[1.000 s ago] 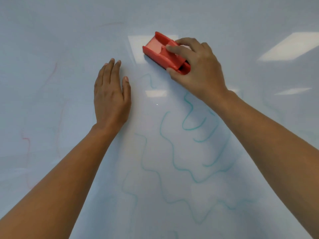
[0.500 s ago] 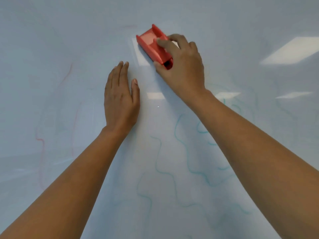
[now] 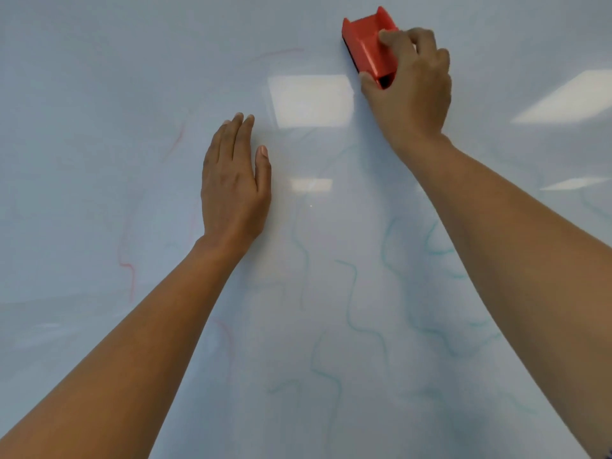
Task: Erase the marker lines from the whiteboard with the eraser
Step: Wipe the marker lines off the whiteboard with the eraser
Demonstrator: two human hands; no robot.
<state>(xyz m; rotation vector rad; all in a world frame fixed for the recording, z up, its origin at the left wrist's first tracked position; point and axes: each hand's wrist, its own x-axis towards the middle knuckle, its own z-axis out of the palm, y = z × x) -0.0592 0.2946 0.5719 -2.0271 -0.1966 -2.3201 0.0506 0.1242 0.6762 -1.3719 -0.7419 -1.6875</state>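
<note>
We see the red plastic eraser [image 3: 370, 49] now farther right on the glossy whiteboard [image 3: 99, 94]; the right hand [image 3: 409, 91] grips it, the left hand [image 3: 233, 183] lies flat, fingers straight.

right hand [image 3: 410, 94] gripping red eraser [image 3: 371, 44], whiteboard [image 3: 99, 94]

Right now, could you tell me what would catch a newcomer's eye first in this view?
The red eraser stands out at the top right, gripped by the right hand against the whiteboard. The left hand lies flat, fingers together, near the middle. Faint teal marker lines wander below between the arms, with fainter red traces at left.
</note>
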